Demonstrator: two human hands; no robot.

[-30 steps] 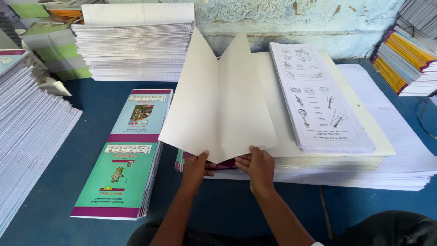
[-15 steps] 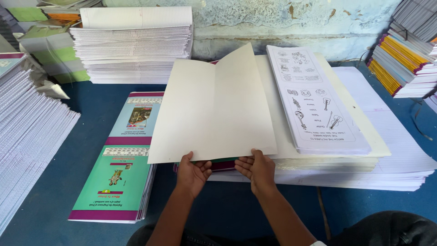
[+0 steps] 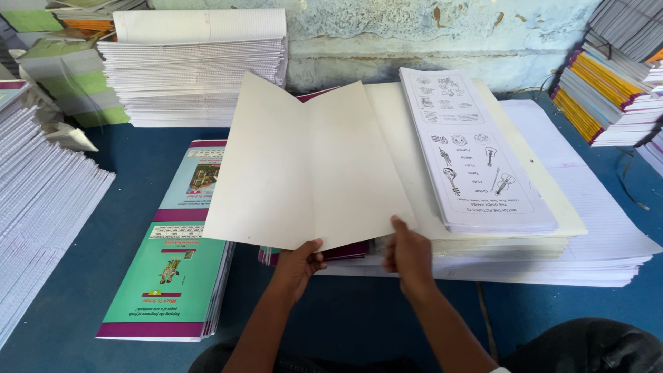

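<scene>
- Right at the centre of the blue table (image 3: 359,324), the big cream folded card sheet (image 3: 311,166) sits open like a shallow V, crease running from 12 to 6 o'clock, and its near edge is lifted off the pile below.
- Left hand (image 3: 298,266) is at about 7 o'clock of that sheet, fingers curled up under the near edge with the thumb on top, so it's pinching the sheet.
- Right hand (image 3: 407,252) is at roughly 5 o'clock of the sheet, thumb on its near right corner, the other fingers tucked beneath it. Can't tell whether they also touch the pile.
- Under the sheet you can see a maroon and teal cover (image 3: 338,252) peeking out, just between the two hands.
- At 3 o'clock of the sheet, touching it, there's a thick stack of white worksheets with black line drawings (image 3: 473,155), sitting on a wider cream board on top of a low pile of ruled white paper (image 3: 601,235).
- At 9 o'clock, just beside the sheet, lies a flat pile of green and light-blue printed notebook covers (image 3: 169,276).
- Up at 11 o'clock, well apart, a tall stack of white ruled pages (image 3: 193,69).
- Far at 2 o'clock, a stack of books with yellow and purple spines (image 3: 601,103).
</scene>
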